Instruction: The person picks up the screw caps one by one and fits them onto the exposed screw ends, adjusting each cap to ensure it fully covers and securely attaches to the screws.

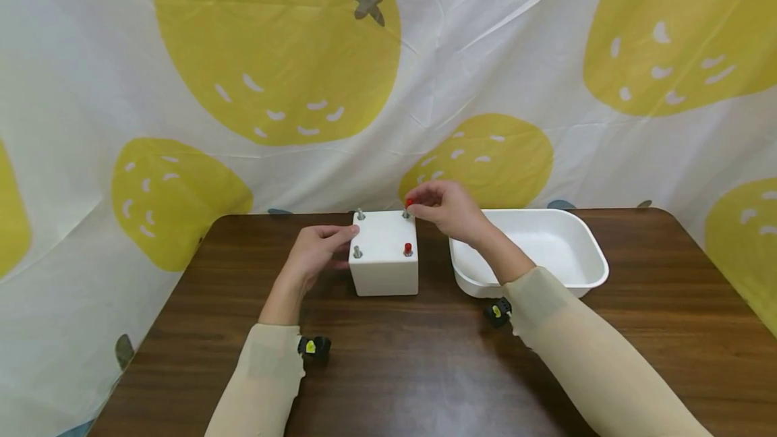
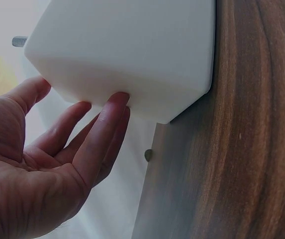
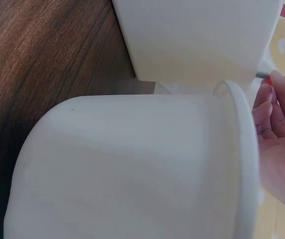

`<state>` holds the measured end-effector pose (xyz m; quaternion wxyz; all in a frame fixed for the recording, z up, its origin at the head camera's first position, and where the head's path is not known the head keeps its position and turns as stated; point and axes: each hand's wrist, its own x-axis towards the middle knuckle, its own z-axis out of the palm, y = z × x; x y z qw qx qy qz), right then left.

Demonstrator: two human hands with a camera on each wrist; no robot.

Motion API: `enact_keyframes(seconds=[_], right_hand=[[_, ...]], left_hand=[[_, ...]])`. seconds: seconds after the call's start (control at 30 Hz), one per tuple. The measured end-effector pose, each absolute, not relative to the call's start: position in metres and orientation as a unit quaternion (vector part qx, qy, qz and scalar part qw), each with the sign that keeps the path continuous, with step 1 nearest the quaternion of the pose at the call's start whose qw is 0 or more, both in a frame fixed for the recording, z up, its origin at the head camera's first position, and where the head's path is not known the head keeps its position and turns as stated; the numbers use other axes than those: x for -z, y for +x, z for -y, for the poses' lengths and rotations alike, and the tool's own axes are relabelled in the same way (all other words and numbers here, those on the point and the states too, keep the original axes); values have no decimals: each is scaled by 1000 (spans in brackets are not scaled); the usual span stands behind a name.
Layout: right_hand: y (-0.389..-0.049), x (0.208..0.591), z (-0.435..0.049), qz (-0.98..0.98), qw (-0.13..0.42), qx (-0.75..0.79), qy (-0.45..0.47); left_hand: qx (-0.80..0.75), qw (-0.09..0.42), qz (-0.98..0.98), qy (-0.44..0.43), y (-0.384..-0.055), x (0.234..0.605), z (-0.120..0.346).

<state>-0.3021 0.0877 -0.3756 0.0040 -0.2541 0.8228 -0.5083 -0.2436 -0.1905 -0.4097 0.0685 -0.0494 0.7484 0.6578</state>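
Note:
A white block (image 1: 384, 278) stands on the table with threaded metal bolts rising from the corners of its top. My left hand (image 1: 318, 249) rests on its left side, the fingers (image 2: 110, 117) nearly straight against the side face and the thumb at the top edge. At the far right bolt (image 1: 406, 214), my right hand (image 1: 446, 208) pinches a small red cap (image 1: 409, 202) between thumb and fingertips, right at the bolt's tip. Another red cap (image 1: 408, 247) sits on the near right bolt. Bare metal shows on the far left bolt (image 1: 361, 214) and near left bolt (image 1: 357, 252).
Right of the block is a white rounded tub (image 1: 589, 248), partly under my right forearm; its wall (image 3: 132, 159) fills much of the right wrist view. The brown wooden table (image 1: 388, 369) ends at the back against a cloth (image 1: 485, 73) with yellow fruit shapes.

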Motion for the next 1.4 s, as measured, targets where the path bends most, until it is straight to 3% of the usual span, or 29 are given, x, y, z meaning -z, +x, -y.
enact_keyframes(seconds=[1.4], right_hand=[[-299, 379, -82, -849, -24, 449, -277]], left_hand=[[-660, 67, -746, -48, -246, 411, 190]])
